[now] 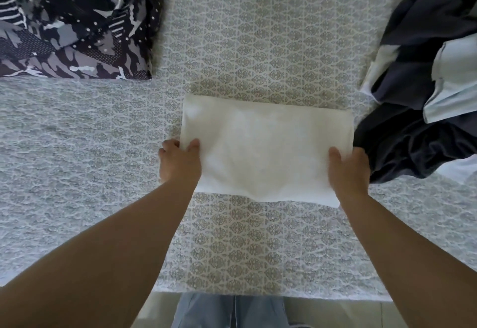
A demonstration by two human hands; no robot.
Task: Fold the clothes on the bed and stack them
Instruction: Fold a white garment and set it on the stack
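Observation:
A white garment (263,147), folded into a flat rectangle, lies in the middle of the bed (245,245). My left hand (180,162) grips its left edge, thumb on top and fingers curled under the cloth. On the opposite side my right hand (348,170) holds the right edge the same way. A folded black, grey and white patterned garment (74,23) sits at the far left. A loose heap of dark navy and pale blue clothes (426,82) lies at the right, touching the white garment's right side.
The bed carries a grey-and-white patterned cover. Its near edge (258,295) runs across the bottom of the view, with my jeans-clad legs (232,312) just beyond it.

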